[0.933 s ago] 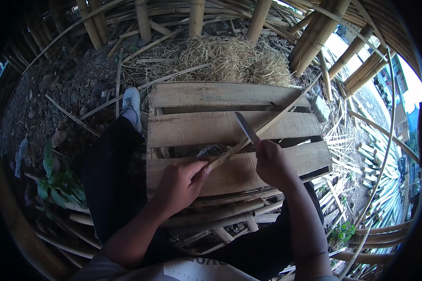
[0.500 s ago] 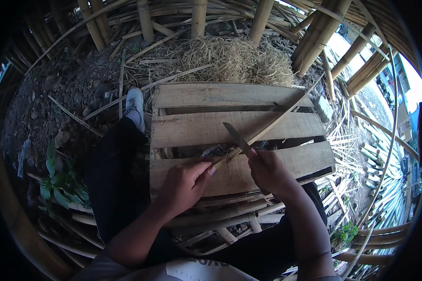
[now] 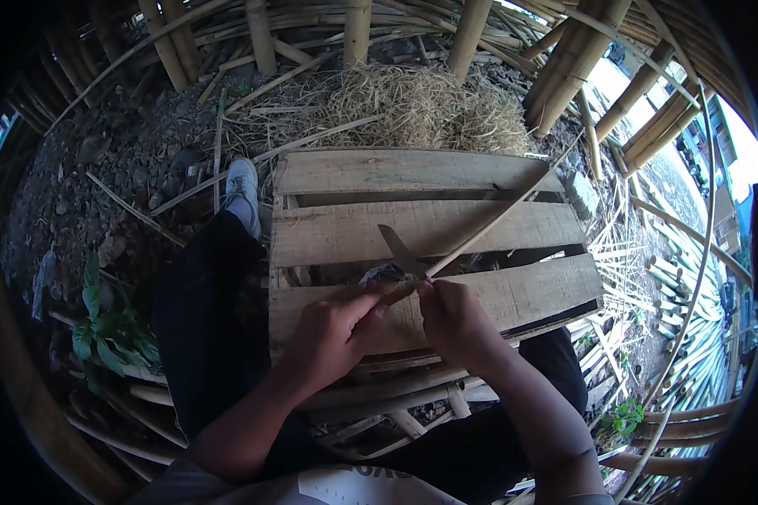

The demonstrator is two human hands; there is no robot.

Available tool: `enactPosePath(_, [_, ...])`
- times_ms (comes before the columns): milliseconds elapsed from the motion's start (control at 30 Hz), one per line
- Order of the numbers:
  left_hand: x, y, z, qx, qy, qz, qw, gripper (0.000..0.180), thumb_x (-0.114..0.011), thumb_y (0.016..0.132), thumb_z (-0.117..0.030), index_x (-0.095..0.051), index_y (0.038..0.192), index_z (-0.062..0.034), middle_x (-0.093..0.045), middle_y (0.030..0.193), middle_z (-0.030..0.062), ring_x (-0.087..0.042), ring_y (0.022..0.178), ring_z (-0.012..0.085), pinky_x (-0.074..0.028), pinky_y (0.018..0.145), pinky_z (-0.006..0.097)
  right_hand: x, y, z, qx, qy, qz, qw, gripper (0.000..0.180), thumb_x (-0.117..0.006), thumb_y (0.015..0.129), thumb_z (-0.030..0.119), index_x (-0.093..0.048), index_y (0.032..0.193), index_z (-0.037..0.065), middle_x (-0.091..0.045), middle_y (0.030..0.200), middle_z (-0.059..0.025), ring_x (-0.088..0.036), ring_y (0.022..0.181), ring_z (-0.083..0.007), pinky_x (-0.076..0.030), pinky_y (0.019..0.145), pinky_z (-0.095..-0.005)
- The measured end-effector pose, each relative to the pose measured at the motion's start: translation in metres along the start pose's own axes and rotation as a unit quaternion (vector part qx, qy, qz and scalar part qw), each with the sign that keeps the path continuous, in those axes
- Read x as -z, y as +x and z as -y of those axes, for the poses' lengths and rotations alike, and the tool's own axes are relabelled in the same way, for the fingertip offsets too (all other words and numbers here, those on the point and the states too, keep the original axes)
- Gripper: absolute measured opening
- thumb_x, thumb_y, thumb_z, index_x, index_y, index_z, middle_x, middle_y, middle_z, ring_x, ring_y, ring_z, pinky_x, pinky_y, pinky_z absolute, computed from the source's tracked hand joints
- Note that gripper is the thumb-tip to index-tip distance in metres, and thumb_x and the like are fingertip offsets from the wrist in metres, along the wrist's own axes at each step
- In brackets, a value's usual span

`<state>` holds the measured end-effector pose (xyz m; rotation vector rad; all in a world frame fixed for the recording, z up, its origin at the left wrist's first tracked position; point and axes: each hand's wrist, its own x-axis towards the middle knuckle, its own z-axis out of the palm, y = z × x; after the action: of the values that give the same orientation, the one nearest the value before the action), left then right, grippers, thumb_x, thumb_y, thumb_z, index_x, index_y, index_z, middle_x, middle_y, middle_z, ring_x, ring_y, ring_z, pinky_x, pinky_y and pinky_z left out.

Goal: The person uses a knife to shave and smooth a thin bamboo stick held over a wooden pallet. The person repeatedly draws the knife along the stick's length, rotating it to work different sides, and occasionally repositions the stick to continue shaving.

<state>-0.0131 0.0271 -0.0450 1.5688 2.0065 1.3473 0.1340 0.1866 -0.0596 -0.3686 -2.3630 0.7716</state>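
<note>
Near the worktop's (image 3: 337, 232) front edge the strip (image 3: 490, 224), likely springy, best held there, is gripped by the left hand (image 3: 333, 328); the knife (image 3: 400, 251), by the right hand (image 3: 455, 316).

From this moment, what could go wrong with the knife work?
The knife might slip into the bare left hand, which grips the pale strip close beside it. The strip reaches well past the right hand, over the slatted wooden top, so it might also twist or shift.
</note>
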Motion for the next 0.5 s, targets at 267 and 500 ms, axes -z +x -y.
enactPosePath(267, [-0.002, 0.000, 0.000, -0.003, -0.008, -0.010, 1.000, 0.020, -0.065, 0.100, -0.014, -0.070, 0.112, 0.0024, -0.070, 0.089, 0.0247, -0.072, 0.077, 0.0406, -0.056, 0.067, 0.045, 0.005, 0.006, 0.025, -0.154, 0.065, 0.068, 0.984, 0.039, -0.046, 0.113, 0.037, -0.055, 0.090, 0.007, -0.039, 0.059, 0.0054, -0.036, 0.044, -0.0042, -0.028, 0.036, -0.0280])
enactPosePath(500, [-0.001, 0.000, -0.002, -0.011, 0.012, -0.003, 1.000, 0.021, -0.064, 0.100, -0.012, -0.068, 0.116, 0.0011, -0.071, 0.091, 0.0251, -0.072, 0.083, 0.0420, -0.057, 0.071, 0.047, 0.035, 0.020, 0.017, -0.377, 0.114, 0.134, 0.909, 0.037, -0.045, 0.113, 0.034, -0.053, 0.088, 0.008, -0.043, 0.059, 0.0041, -0.037, 0.044, -0.0059, -0.033, 0.038, -0.0298])
